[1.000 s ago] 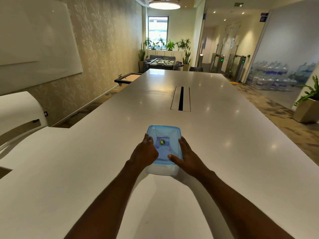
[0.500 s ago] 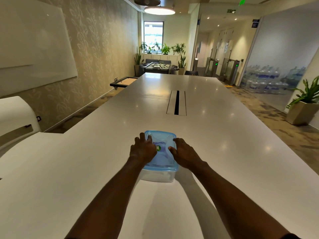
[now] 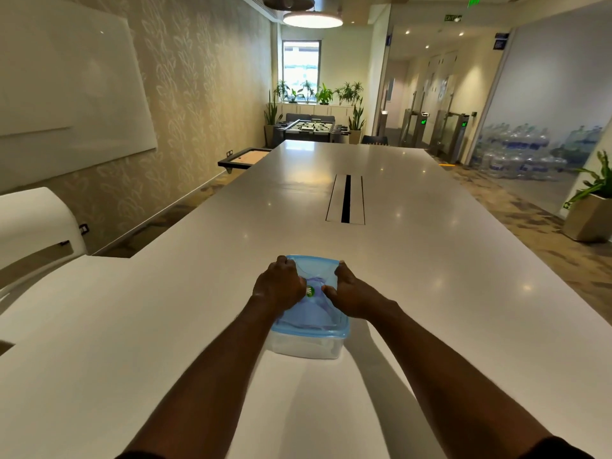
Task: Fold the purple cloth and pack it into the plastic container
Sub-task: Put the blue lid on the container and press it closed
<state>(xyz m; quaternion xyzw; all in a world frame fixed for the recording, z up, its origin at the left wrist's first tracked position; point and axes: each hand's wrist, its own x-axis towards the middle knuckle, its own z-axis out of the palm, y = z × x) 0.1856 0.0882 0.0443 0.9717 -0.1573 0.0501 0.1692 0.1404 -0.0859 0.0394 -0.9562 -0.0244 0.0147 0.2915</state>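
A clear plastic container (image 3: 303,346) with a translucent blue lid (image 3: 311,318) stands on the white table (image 3: 430,276) straight ahead of me. A purplish shape, the purple cloth (image 3: 318,282), shows faintly through the lid between my hands. My left hand (image 3: 278,286) lies on the lid's left half with its fingers curled down at the far left corner. My right hand (image 3: 352,293) presses the right half, with its fingertips at the far right corner. A small green sticker (image 3: 310,290) sits at the lid's middle.
A cable slot (image 3: 345,198) is set into the table farther back. A white chair back (image 3: 29,223) stands at the left edge. A potted plant (image 3: 591,213) is on the floor at the right. Water bottles are stacked by the right wall.
Both hands have slid from the lid's near half to its far corners and curled tighter. The container appears lower and nearer in view as my head moved.
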